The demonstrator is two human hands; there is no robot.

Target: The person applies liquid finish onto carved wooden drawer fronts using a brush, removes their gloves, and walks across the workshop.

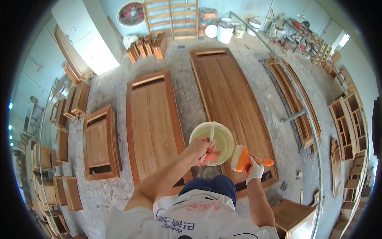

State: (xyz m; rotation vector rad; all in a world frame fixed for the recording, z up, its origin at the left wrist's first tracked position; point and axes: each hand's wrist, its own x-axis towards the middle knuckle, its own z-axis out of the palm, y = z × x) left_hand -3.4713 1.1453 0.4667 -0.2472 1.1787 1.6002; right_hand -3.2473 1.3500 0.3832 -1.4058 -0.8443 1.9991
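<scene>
My left hand is closed over a pale strip, seemingly the handle, that crosses the mouth of a round whitish bucket. Pale liquid shows inside the bucket. A piece of red material hangs from the same hand; whether it is a glove or a cloth is unclear. In a white glove with red on the palm side, my right hand grips a wide paintbrush with an orange handle and cream bristles. The brush is just right of the bucket, above a long brown wooden panel.
Another framed wooden panel lies to the left, and a smaller framed piece beyond it. Narrow frames lie at the right behind a metal rail. White buckets stand at the back wall; a wooden cabinet is near right.
</scene>
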